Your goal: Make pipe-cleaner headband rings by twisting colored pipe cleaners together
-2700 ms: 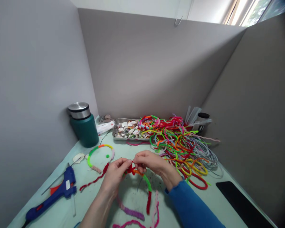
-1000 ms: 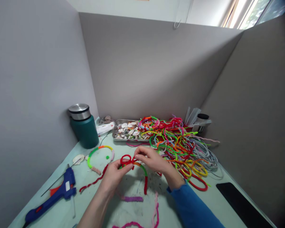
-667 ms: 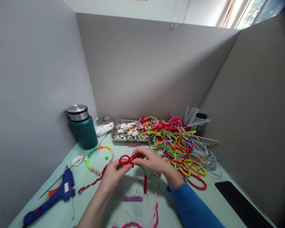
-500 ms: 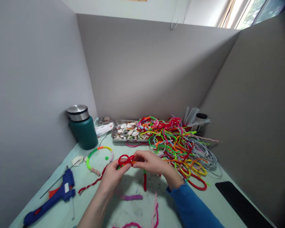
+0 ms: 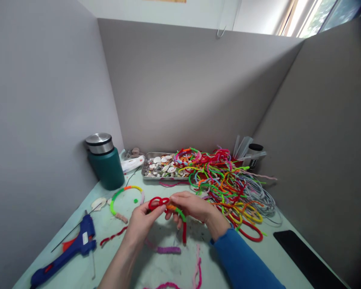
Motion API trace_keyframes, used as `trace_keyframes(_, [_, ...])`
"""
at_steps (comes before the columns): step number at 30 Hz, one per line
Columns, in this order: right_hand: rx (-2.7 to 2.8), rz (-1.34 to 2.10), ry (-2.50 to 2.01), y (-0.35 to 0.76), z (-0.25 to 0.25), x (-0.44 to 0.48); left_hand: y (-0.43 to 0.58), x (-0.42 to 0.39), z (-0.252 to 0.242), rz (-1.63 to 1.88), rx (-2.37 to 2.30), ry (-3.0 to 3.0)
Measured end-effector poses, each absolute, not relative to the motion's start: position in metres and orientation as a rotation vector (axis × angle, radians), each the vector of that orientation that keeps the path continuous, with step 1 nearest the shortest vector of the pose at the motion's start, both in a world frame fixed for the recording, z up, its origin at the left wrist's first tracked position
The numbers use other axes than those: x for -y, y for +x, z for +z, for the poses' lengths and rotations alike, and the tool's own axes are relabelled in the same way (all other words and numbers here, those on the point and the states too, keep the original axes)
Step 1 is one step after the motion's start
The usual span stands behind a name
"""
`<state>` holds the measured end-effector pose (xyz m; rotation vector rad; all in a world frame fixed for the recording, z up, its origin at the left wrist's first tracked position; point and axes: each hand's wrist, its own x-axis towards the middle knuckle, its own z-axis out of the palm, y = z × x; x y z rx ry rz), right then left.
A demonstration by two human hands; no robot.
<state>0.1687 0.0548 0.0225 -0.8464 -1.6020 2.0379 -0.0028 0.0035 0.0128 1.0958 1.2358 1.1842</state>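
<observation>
Both my hands work a curved hoop wrapped in coloured pipe cleaner [image 5: 183, 224], held above the table's middle. My left hand [image 5: 141, 222] pinches the hoop's top just below a red pipe cleaner loop [image 5: 157, 202] twisted onto it. My right hand [image 5: 190, 206] pinches the orange and green part right beside the loop, fingers curled. The hoop's red end hangs down between my wrists. A blue sleeve covers my right forearm.
A big tangle of coloured pipe cleaners [image 5: 225, 182] lies at the back right, beside a metal tray of shells [image 5: 161, 165]. A green flask [image 5: 105, 161], a second wrapped hoop [image 5: 124, 196], a blue glue gun [image 5: 67, 251], a purple piece [image 5: 167, 249] and a black phone [image 5: 307, 257] lie around.
A red loop has been formed on the hoop's top since 2.7 s ago. In the last half second my right fingers shifted along the hoop and the loop tilted flatter.
</observation>
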Motion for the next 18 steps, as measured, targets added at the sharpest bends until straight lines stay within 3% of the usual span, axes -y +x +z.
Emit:
trace_keyframes(5, [1.528,2.274,-0.789,0.169,0.011,-0.061,-0.003,-0.002,0.016,1.158,-1.194,1.16])
trace_keyframes(18, [1.189,2.411,-0.535,0.173,-0.007,-0.068,-0.002,-0.002,0.012,1.241,-1.233,1.278])
